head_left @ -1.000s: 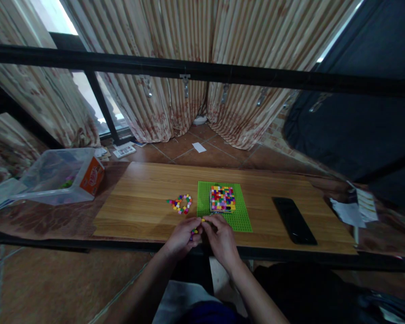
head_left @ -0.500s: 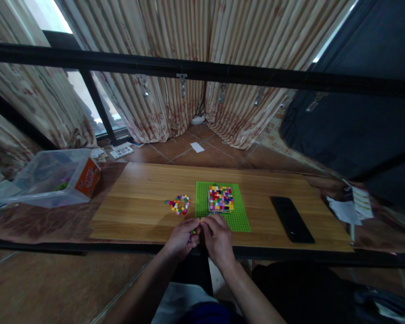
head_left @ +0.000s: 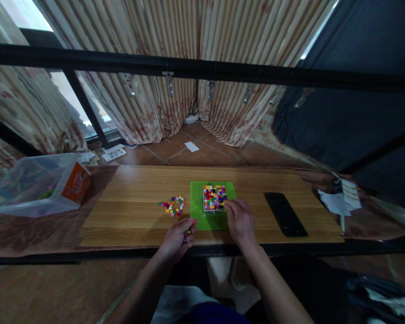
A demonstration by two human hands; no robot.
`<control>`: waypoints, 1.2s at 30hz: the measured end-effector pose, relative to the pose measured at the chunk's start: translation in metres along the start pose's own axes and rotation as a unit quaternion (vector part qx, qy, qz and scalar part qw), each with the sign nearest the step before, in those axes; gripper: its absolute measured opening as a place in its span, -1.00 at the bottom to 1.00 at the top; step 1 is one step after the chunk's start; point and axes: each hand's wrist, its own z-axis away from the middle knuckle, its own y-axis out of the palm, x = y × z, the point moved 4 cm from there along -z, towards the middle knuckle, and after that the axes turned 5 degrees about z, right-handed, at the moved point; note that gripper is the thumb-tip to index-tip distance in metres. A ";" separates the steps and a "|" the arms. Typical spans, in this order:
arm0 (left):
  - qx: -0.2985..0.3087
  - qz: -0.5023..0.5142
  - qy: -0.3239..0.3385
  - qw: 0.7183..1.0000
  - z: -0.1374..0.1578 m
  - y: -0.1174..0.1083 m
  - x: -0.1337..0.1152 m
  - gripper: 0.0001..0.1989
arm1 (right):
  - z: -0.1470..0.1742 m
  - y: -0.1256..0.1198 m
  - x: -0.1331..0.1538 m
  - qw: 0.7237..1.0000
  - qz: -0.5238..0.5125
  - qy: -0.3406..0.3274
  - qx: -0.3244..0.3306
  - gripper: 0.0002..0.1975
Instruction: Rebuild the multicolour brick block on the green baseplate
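Note:
On a green studded baseplate [head_left: 212,221] stands a block built of many small coloured bricks [head_left: 214,197]. My right hand [head_left: 241,221] is at the block's right front corner, thumb and fingertips pinched there; whatever they hold is too small or hidden to make out. My left hand [head_left: 178,237] is closed by the plate's front left corner. Several small coloured bricks [head_left: 186,234] show in its curled fingers, with a reddish one at the fingertips. Left of the plate, loose coloured bricks [head_left: 173,206] lie in a ring with a tail.
A black phone-like slab [head_left: 285,214] lies on the wooden board [head_left: 135,198] to the right. At the far left stands a clear plastic bin [head_left: 37,180] with an orange label. Papers [head_left: 337,203] lie past the board's right end. A black bar [head_left: 202,72] crosses in front of the curtains.
My right hand has moved away from my left hand, right and forward to the block's corner. My left hand stays near the plate, with bricks still in its fingers. The view has shifted slightly.

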 end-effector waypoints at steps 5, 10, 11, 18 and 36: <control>0.005 -0.025 0.014 1.000 0.001 0.001 0.002 -0.65 | -0.005 0.004 -0.002 1.000 0.000 -0.020 0.020 -0.73; 0.003 -0.027 0.020 0.999 0.003 0.003 0.002 -0.65 | -0.009 0.002 -0.001 0.999 -0.008 -0.034 0.041 -0.77; 0.003 -0.027 0.021 0.999 0.004 0.003 0.002 -0.65 | -0.010 0.002 -0.001 0.998 -0.009 -0.040 0.052 -0.78; -0.002 -0.032 0.016 0.999 0.004 0.003 0.002 -0.70 | -0.021 -0.001 0.001 0.996 -0.032 -0.021 0.086 -0.80; 0.001 -0.038 0.012 0.999 0.003 0.003 0.003 -0.66 | -0.017 -0.003 -0.007 0.992 -0.073 0.099 0.005 -0.77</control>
